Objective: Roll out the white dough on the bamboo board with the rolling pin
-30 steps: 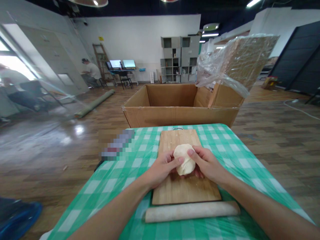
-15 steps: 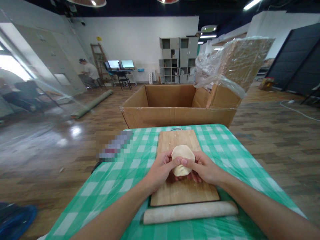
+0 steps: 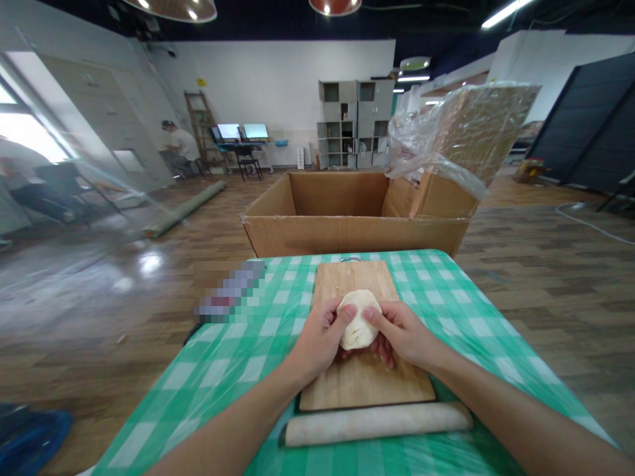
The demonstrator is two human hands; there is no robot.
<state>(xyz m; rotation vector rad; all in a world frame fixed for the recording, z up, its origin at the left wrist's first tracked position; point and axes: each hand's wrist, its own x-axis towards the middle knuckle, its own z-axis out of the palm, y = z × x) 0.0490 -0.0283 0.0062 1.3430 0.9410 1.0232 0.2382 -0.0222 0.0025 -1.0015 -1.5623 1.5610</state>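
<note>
Gripping the dough (image 3: pixel 358 320) from either side, the left hand (image 3: pixel 320 337) and right hand (image 3: pixel 399 330) hold it centred above the board (image 3: pixel 364 383).

The dough (image 3: pixel 358 320) is pale cream. It sits over a light tan wooden board (image 3: pixel 364 387) with fine straight grain. The surface (image 3: pixel 233 357) wears a green and white check. At its near edge lies a rolling pin (image 3: pixel 377 423), off-white and dusty beige. Beyond the far edge stands a plain brown cardboard box (image 3: pixel 354 235). The floor (image 3: pixel 99 297) shows brown planks in mixed tones. Far back are grey lockers (image 3: pixel 354 125) against a white wall (image 3: pixel 288 79); dark panels (image 3: pixel 590 125) stand far right, and a blue shape (image 3: pixel 30 433) lies near left.
</note>
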